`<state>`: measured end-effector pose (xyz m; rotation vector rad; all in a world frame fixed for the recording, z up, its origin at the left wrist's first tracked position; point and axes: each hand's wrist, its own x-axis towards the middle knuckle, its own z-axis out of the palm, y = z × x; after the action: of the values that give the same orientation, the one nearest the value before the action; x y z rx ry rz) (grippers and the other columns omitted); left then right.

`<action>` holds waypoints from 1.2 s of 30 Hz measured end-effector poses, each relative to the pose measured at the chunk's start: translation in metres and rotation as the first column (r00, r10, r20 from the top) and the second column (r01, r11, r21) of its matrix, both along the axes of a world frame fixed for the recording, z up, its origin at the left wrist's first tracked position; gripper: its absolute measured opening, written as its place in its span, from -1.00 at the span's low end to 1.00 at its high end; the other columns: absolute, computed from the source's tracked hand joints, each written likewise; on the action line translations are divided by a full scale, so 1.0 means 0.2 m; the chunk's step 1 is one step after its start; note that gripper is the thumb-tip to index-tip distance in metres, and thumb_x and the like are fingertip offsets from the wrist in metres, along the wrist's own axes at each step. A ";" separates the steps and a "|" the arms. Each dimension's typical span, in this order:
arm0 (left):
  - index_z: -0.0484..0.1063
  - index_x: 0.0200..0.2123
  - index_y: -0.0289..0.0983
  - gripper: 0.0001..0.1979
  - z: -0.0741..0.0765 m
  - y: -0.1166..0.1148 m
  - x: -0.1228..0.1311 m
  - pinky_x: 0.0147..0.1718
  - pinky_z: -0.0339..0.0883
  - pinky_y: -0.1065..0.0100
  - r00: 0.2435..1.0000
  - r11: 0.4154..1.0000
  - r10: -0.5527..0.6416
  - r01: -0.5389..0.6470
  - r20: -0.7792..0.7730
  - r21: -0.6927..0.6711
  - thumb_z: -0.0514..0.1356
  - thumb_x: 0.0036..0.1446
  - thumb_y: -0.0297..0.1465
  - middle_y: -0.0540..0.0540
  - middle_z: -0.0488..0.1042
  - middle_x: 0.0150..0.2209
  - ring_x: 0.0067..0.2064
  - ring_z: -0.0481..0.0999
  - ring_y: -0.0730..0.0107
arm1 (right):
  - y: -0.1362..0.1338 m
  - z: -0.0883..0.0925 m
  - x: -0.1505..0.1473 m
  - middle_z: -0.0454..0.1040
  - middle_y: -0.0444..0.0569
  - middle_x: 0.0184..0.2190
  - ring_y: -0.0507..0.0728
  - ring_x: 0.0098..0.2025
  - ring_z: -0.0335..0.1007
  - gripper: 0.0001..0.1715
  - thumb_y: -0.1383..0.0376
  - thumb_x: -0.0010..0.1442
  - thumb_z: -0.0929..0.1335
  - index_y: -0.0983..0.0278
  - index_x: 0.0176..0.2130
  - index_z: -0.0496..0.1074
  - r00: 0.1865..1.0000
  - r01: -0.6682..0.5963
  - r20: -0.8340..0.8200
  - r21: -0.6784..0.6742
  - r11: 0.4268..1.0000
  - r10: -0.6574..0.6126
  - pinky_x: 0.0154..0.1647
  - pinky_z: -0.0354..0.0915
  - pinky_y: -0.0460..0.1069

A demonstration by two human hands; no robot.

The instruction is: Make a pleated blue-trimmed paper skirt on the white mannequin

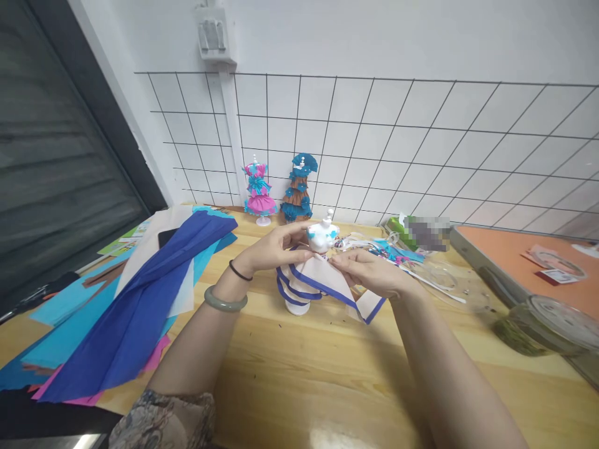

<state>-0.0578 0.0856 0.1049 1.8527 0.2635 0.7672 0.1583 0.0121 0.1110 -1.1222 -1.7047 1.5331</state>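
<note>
A small white mannequin (322, 236) with light-blue patches on its chest stands on the wooden table, slightly tilted. Around its lower body hangs a layered skirt (299, 289) of pale paper edged in dark blue. My left hand (283, 246) is at the mannequin's waist, thumb and fingers closed on the upper edge of a pale paper strip (334, 279) with blue trim. On the other side, my right hand (358, 268) pinches the same strip near the waist. The strip's loose end folds out to the right below my right hand.
Crepe paper sheets (140, 299) in blue, turquoise and pink pile up at left. Two dressed mannequins, one pink (261, 202) and one brown-teal (297, 193), stand by the wall. Ribbon scraps (397, 249), a tape roll (543, 324) and an orange-topped board (510, 262) lie at right.
</note>
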 end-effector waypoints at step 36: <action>0.16 0.18 -0.24 -0.35 0.02 -0.07 0.05 0.04 0.27 0.19 0.992 0.985 0.121 -0.116 -0.034 0.127 0.25 0.00 -0.44 -0.21 0.36 0.09 0.09 0.38 0.15 | -0.03 0.01 0.00 0.35 -0.16 -0.50 0.01 -0.50 0.27 -0.69 0.10 0.07 0.40 0.27 -0.29 0.36 0.942 0.233 0.188 0.232 0.944 -0.279 -0.52 0.19 -0.08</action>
<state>-0.0470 0.0719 0.1088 1.9862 0.3623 0.8438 0.1574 0.0058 0.1126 -1.3807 -1.7313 1.0780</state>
